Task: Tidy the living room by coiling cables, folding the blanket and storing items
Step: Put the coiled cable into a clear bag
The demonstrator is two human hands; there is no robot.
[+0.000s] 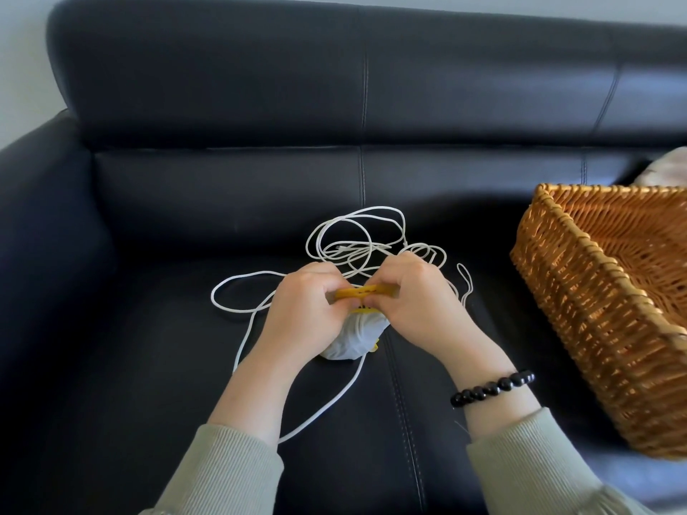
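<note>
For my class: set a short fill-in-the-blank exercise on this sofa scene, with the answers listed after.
1. The left hand and the right hand grip a band whose colour is ___.
2. The loose cable on the sofa is ___.
3. The wicker basket stands on the person's ___ side.
4. The bead bracelet is on the ___ wrist.
Answers: yellow; white; right; right.

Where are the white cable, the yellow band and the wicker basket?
white cable (371,208): head view, top loop.
yellow band (364,291): head view, exposed middle.
wicker basket (580,317): head view, outer side wall.
</note>
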